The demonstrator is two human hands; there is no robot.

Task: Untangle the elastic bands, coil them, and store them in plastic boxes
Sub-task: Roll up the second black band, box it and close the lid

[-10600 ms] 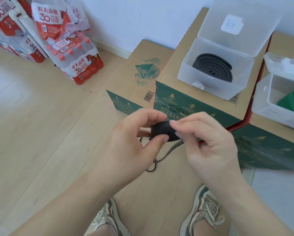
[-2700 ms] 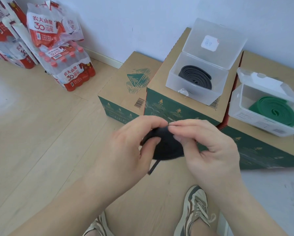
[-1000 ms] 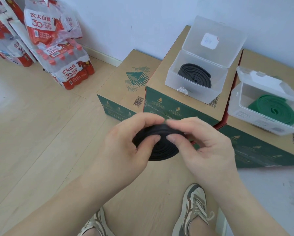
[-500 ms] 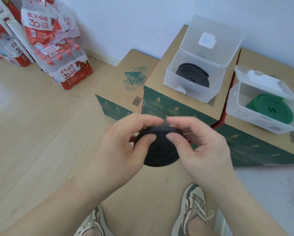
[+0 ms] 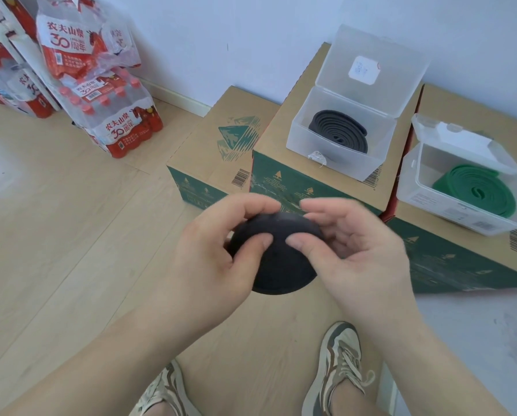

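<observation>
Pale wood floor point(image 5: 56, 235) lies under your shoes point(image 5: 341, 355). Above them your left hand point(image 5: 209, 259) and right hand point(image 5: 356, 259) both grip a black coiled band point(image 5: 281, 265) between them. Your thumbs point(image 5: 258, 243) press its near face and your fingers point(image 5: 251, 205) curl closely over its top edge. Beyond your fingertips stand green-sided cartons point(image 5: 284, 136). On them, past your right fingers, a clear box point(image 5: 341, 160) with its lid up holds a coiled dark band point(image 5: 338, 135). Further right, a second open box point(image 5: 461, 211) holds a green coil point(image 5: 476, 190). Far left of your left hand, packs of bottled water point(image 5: 116, 115) sit by the white wall point(image 5: 221, 31).
</observation>
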